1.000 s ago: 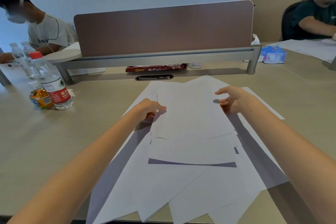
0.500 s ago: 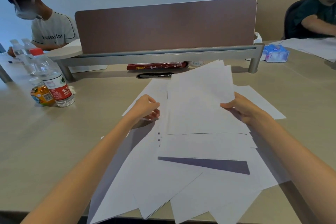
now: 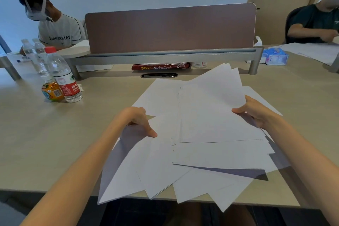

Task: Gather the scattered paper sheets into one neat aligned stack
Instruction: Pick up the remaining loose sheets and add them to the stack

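R hand [image 3: 256, 113] pinches raised sheets [image 3: 211, 108] at right edge; L hand [image 3: 137, 121], fingers curled, thumb pressing lower sheets on bench [image 3: 55, 143].

matt white paper sheets [image 3: 216, 119]; smooth matt beige table [image 3: 55, 134], prob. laminate; clear glossy plastic bottle [image 3: 63, 77].

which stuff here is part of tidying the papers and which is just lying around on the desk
Part of the job:
- paper sheets, fanned across the desk and over its near edge
- left hand, right hand, each gripping sheets

Just lying about:
- water bottle
- orange drink bottle
- red packet
- tissue pack
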`<control>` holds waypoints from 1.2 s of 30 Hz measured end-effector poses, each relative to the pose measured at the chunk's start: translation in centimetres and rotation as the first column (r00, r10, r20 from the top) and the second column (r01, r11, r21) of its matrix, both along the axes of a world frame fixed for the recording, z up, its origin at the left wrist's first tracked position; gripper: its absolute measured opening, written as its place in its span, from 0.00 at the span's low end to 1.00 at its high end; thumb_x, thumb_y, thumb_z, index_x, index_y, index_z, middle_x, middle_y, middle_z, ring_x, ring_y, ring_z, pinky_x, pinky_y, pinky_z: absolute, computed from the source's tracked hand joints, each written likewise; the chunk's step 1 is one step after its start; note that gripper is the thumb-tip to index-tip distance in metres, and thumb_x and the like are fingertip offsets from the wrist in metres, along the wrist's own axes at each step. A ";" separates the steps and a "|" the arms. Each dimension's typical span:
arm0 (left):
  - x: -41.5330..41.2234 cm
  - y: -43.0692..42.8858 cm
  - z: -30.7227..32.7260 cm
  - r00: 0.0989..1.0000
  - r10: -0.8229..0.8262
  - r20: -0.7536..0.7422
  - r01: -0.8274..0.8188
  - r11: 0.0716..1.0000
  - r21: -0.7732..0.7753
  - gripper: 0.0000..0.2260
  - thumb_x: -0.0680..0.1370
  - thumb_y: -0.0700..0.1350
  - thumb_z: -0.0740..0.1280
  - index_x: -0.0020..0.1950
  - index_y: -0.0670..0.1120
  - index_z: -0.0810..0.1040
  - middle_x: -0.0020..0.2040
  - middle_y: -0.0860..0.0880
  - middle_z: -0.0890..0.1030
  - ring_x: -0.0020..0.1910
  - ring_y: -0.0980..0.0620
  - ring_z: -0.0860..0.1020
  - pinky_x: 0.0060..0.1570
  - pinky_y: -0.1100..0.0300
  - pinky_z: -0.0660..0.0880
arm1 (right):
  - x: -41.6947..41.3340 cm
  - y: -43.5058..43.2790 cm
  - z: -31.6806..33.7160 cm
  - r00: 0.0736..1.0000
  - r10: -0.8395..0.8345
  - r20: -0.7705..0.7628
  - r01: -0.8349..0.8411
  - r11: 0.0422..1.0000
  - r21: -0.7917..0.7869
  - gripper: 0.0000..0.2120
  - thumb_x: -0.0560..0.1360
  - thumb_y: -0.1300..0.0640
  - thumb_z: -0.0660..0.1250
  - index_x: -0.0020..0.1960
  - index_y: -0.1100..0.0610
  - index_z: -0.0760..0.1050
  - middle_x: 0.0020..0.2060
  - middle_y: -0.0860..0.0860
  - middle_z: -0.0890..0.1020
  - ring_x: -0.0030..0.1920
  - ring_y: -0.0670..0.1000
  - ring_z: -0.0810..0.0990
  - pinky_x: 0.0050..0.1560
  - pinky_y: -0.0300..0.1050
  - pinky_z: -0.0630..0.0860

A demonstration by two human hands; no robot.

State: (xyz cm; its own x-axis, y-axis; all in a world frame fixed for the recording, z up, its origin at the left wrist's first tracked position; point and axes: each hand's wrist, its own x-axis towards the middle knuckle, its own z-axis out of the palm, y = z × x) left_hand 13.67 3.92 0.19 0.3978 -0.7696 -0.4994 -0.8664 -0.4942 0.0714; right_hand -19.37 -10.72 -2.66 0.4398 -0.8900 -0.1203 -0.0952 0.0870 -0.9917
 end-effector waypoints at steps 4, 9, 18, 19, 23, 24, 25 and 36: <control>-0.2 0.2 -0.1 1.000 0.016 -0.006 -0.016 1.000 -0.025 0.30 0.51 0.66 0.77 0.38 0.45 0.73 0.35 0.50 0.76 0.36 0.48 0.75 0.38 0.59 0.70 | -0.2 0.5 -0.3 1.000 -0.011 -0.001 0.011 1.000 -0.003 0.28 0.75 0.78 0.55 0.70 0.57 0.67 0.63 0.49 0.74 0.62 0.50 0.71 0.55 0.37 0.71; -0.2 0.3 -0.2 0.999 0.034 -0.020 -0.036 0.997 -0.065 0.27 0.57 0.62 0.78 0.37 0.45 0.71 0.34 0.49 0.74 0.34 0.48 0.72 0.34 0.60 0.67 | -0.2 0.8 -0.9 0.999 -0.037 -0.002 0.037 0.999 0.018 0.24 0.75 0.77 0.57 0.64 0.56 0.69 0.62 0.50 0.74 0.61 0.51 0.71 0.56 0.38 0.71; 0.0 -0.1 -0.1 0.989 -0.003 -0.150 -0.016 0.992 -0.127 0.28 0.66 0.59 0.77 0.61 0.48 0.76 0.61 0.49 0.77 0.59 0.47 0.75 0.57 0.55 0.71 | 0.0 1.2 -1.3 0.998 -0.066 0.021 0.065 0.998 0.011 0.24 0.74 0.77 0.57 0.63 0.56 0.70 0.65 0.54 0.74 0.58 0.51 0.72 0.50 0.36 0.72; 0.0 0.0 -0.1 0.985 -0.005 -0.171 -0.023 0.986 -0.165 0.32 0.68 0.59 0.75 0.68 0.49 0.72 0.67 0.50 0.73 0.65 0.48 0.71 0.62 0.55 0.69 | 0.0 1.2 -1.3 0.997 -0.073 0.026 0.073 0.997 0.014 0.24 0.74 0.77 0.57 0.63 0.56 0.70 0.64 0.53 0.75 0.57 0.50 0.72 0.49 0.36 0.72; -0.3 0.9 0.3 0.961 -0.104 -0.256 0.020 0.950 -0.311 0.33 0.76 0.50 0.70 0.77 0.46 0.60 0.77 0.51 0.62 0.75 0.51 0.61 0.70 0.58 0.60 | -0.2 1.1 -1.5 0.991 -0.123 0.053 0.121 0.992 0.022 0.24 0.74 0.77 0.58 0.64 0.57 0.70 0.56 0.49 0.77 0.51 0.45 0.75 0.47 0.37 0.73; -0.3 1.2 0.6 0.958 -0.122 -0.258 0.028 0.939 -0.342 0.31 0.77 0.48 0.69 0.77 0.46 0.61 0.76 0.50 0.62 0.74 0.51 0.62 0.70 0.58 0.60 | -0.2 1.2 -1.4 0.990 -0.129 0.060 0.128 0.992 0.024 0.24 0.74 0.77 0.58 0.64 0.57 0.70 0.55 0.48 0.78 0.51 0.46 0.76 0.46 0.36 0.73; 0.0 1.5 1.0 0.959 -0.130 -0.251 0.029 0.928 -0.372 0.28 0.77 0.47 0.69 0.75 0.46 0.63 0.74 0.49 0.65 0.73 0.50 0.64 0.67 0.59 0.62 | -0.2 1.2 -1.4 0.988 -0.138 0.069 0.136 0.990 0.028 0.25 0.74 0.77 0.58 0.65 0.57 0.70 0.53 0.47 0.78 0.51 0.46 0.76 0.45 0.35 0.74; 4.4 3.7 3.4 0.918 -0.209 -0.337 -0.091 0.716 -0.692 0.15 0.77 0.41 0.69 0.63 0.42 0.75 0.58 0.46 0.80 0.56 0.46 0.78 0.60 0.49 0.75 | -0.6 1.3 -1.3 0.951 -0.246 0.185 0.238 0.969 0.068 0.29 0.73 0.79 0.57 0.71 0.60 0.66 0.53 0.49 0.77 0.47 0.45 0.76 0.38 0.28 0.78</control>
